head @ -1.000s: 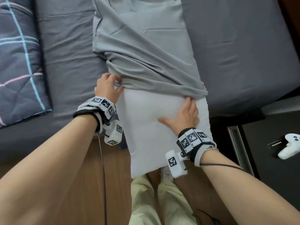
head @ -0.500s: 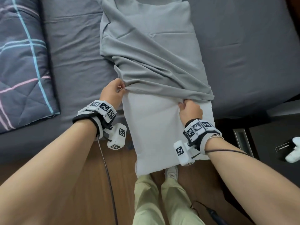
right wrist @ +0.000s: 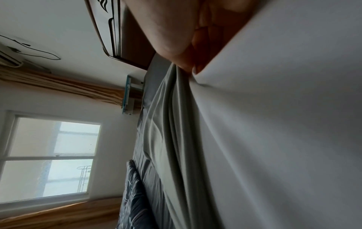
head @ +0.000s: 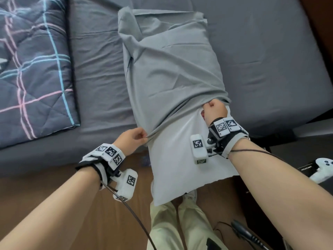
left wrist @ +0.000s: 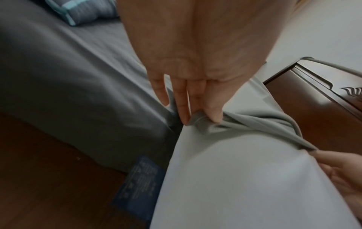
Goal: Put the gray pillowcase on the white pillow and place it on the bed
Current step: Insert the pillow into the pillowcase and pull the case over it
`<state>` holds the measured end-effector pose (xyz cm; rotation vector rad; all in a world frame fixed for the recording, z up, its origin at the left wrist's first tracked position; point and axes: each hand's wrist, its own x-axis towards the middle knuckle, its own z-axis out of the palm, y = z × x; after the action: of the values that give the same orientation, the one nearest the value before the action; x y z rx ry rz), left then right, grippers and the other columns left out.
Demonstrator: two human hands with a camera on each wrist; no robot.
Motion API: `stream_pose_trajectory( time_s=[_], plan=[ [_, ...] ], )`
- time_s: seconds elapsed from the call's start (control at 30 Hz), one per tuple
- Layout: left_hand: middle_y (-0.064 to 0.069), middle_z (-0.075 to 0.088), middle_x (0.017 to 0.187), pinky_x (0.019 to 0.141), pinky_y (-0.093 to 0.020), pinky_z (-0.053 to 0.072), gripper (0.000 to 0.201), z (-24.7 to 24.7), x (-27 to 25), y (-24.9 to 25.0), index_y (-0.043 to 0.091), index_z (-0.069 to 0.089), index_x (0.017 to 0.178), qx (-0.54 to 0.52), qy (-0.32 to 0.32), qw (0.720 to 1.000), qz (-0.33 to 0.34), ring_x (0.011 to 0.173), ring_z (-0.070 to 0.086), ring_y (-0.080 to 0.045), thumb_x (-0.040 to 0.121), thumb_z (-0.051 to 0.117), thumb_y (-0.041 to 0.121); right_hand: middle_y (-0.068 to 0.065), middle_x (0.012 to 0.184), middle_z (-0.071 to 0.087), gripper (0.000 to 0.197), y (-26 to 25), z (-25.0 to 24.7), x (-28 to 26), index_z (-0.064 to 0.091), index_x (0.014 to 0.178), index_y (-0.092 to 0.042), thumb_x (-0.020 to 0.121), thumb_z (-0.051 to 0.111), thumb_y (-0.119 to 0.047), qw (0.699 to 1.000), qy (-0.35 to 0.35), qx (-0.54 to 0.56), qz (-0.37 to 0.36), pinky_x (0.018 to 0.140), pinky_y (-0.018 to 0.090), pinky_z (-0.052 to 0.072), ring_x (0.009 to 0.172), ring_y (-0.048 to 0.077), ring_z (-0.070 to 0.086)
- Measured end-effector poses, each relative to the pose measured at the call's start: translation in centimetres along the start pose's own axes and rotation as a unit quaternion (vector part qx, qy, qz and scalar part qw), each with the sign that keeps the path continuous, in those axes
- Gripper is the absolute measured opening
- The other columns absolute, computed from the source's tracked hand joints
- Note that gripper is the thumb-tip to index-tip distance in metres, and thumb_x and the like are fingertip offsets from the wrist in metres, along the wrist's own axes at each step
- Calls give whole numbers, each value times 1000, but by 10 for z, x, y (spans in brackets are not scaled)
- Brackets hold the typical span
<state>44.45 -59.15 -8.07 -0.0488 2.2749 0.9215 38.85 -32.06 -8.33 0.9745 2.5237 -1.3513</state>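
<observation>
Both hands pinch the gray pillowcase (head: 173, 73) hem, left hand (head: 130, 140) and right hand (head: 214, 110) at opposite sides, to draw it down the half-covered white pillow (head: 180, 159) overhanging the bed (head: 261, 60).

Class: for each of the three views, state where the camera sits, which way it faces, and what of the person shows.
Head: looks down on both forearms, left hand, right hand, gray fabric pillowcase.
Left wrist: looks along fingers pinching the pillowcase hem.
Right wrist: looks along the soft white pillow toward the window; palm visible.
All share the pillowcase.
</observation>
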Motion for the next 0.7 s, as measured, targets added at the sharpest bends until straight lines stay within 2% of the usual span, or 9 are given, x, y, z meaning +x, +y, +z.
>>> stream_pose_trajectory(
  time_s=[0.07, 0.17, 0.3, 0.37, 0.43, 0.47, 0.53, 0.63, 0.7],
  plan=[
    [-2, 65, 79, 90, -44, 46, 19, 1, -7, 1, 28, 53, 70, -22, 1, 1000, 1, 78, 56, -20, 84, 63, 21, 12, 71, 62, 24, 7, -4, -1, 46, 63, -15, 86, 51, -19, 1000, -17, -9, -6, 76, 40, 54, 81, 40, 64],
    [-8, 71, 84, 87, -42, 47, 18, 7, -7, 8, 25, 53, 70, -15, 57, 998, -25, 82, 61, -27, 85, 62, 18, 12, 71, 61, 28, 19, -6, -7, 44, 62, -19, 87, 55, -24, 998, -49, -22, -17, 79, 44, 54, 77, 37, 63],
    [-8, 68, 90, 72, -30, 39, 10, 22, -2, 23, 19, 54, 78, 24, 113, 991, -70, 84, 58, -24, 85, 60, 21, 16, 94, 70, 20, 42, -19, -14, 49, 72, -19, 90, 56, -23, 993, -90, -69, -40, 74, 28, 41, 92, 32, 63],
    [-7, 63, 89, 71, -28, 35, 8, 27, 1, 32, 16, 55, 83, 49, 131, 988, -72, 84, 55, -25, 86, 59, 22, 12, 105, 69, 8, 57, -33, -15, 58, 88, -15, 88, 60, -23, 992, -106, -64, -33, 77, 24, 38, 100, 27, 61],
    [-8, 61, 88, 71, -28, 34, 9, 33, 5, 46, 13, 58, 87, 53, 156, 984, -62, 87, 56, -28, 86, 59, 22, 11, 118, 62, 30, 80, -50, -12, 60, 111, -14, 84, 66, -26, 993, -96, -63, -16, 91, 27, 42, 109, 26, 58],
    [-8, 62, 89, 72, -28, 34, 12, 36, 8, 53, 10, 60, 90, 52, 169, 983, -55, 89, 57, -28, 86, 59, 21, 12, 125, 55, 44, 93, -58, -9, 55, 121, -16, 81, 69, -28, 994, -87, -69, 3, 99, 32, 41, 115, 28, 54],
    [-8, 64, 94, 75, -28, 38, 16, 44, 12, 70, 8, 61, 97, 41, 193, 980, -36, 94, 59, -28, 85, 60, 19, 13, 137, 44, 69, 115, -76, -8, 42, 136, -19, 76, 74, -33, 990, -100, -88, 54, 107, 38, 38, 123, 30, 48],
    [-8, 65, 104, 87, -29, 43, 19, 59, 20, 96, 12, 63, 100, 30, 204, 978, 25, 99, 60, -25, 81, 64, 17, 14, 146, 40, 96, 144, -94, -8, 20, 149, -16, 74, 78, -35, 972, -183, -44, 139, 103, 39, 40, 128, 31, 47],
    [-4, 61, 111, 96, -35, 43, 28, 72, 27, 112, 16, 61, 106, 55, 188, 979, 63, 106, 56, -23, 79, 67, 22, 13, 141, 47, 102, 158, -99, -12, 18, 150, -14, 72, 80, -35, 957, -235, -7, 167, 95, 40, 47, 122, 31, 54]
  ],
)
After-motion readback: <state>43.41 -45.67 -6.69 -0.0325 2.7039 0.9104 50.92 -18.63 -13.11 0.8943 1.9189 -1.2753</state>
